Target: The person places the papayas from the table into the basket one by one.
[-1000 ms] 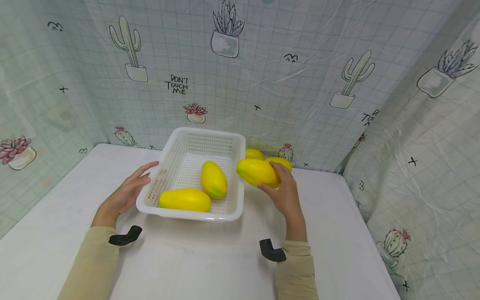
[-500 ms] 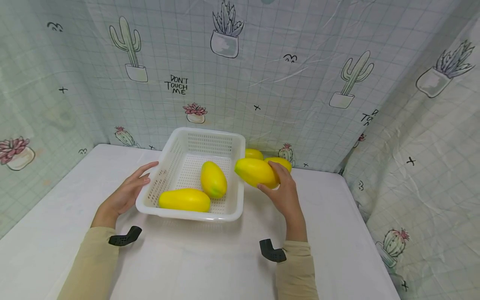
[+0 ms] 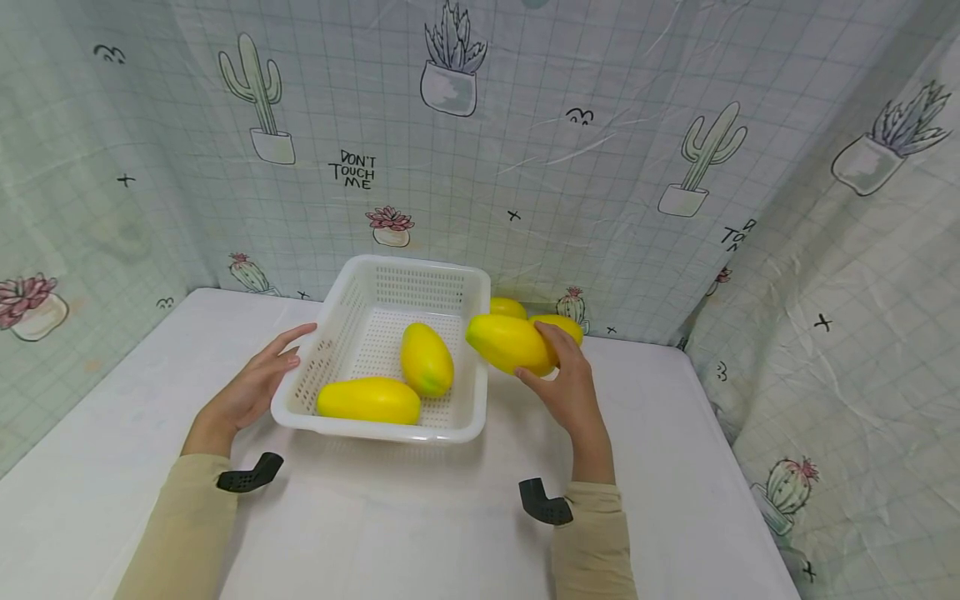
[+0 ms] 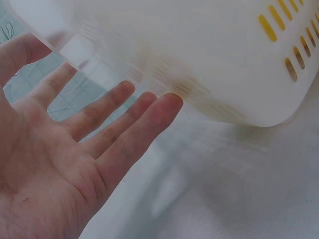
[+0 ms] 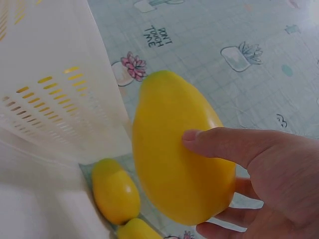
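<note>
My right hand (image 3: 562, 385) holds a yellow mango (image 3: 510, 343) with a greenish tip, thumb on one side and fingers on the other. In the head view the mango's tip overlaps the right rim of a white perforated plastic basket (image 3: 483, 367). The right wrist view shows the held mango (image 5: 174, 149) close beside the basket wall (image 5: 94, 114). My left hand (image 3: 258, 379) has its fingers extended at the basket's left side, fingertips (image 4: 172, 102) right at the wall. Inside the basket lie two mangoes, one upright in view (image 3: 427, 358) and one lying sideways (image 3: 369, 400).
Two more mangoes, one partly behind the basket (image 3: 508, 307) and one behind the held mango (image 3: 562, 323), lie on the white tabletop (image 3: 390, 525) by the back curtain. Cactus-printed fabric (image 3: 525, 167) encloses the back and sides.
The right hand's mango has shifted slightly left, toward the basket, and its tip has risen a little. The left hand and the basket stay practically still.
</note>
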`<state>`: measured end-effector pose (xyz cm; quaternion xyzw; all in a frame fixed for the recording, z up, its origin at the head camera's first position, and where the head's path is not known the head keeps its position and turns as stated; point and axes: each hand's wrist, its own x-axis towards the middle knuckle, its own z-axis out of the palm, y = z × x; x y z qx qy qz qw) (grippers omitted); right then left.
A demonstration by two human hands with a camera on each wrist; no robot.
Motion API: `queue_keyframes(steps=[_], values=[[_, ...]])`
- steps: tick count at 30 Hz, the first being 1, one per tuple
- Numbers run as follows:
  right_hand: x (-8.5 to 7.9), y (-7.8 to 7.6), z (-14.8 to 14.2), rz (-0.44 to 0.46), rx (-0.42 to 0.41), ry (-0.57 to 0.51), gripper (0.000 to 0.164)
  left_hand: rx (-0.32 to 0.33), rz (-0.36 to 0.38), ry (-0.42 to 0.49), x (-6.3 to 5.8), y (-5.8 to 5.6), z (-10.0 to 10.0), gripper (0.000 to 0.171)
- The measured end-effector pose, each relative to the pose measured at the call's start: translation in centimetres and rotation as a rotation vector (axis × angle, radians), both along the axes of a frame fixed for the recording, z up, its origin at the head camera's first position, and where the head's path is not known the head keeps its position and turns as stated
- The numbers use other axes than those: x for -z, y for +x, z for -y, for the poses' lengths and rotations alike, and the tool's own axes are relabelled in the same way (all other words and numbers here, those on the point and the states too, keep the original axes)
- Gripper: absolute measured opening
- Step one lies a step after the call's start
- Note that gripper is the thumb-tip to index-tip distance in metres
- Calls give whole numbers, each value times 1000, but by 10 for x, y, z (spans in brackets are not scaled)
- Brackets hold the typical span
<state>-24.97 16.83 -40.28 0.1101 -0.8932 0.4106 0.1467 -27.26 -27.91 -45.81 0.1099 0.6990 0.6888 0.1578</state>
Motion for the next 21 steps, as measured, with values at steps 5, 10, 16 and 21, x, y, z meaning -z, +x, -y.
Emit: queue_keyframes(steps=[5,10,16,21], values=[[0,0,0,-5,-6,-6,65,1,4,7,0,0,0,50],[-1,1,1,-4,-13,-14,65,2,4,9,1,-1,0,50],[-3,1,2,-16,-21,-15,64,1,5,-2,0,-1,0,50],[-4,1,4,-22,-25,-8,64,1,9,-1,0,0,0,50]])
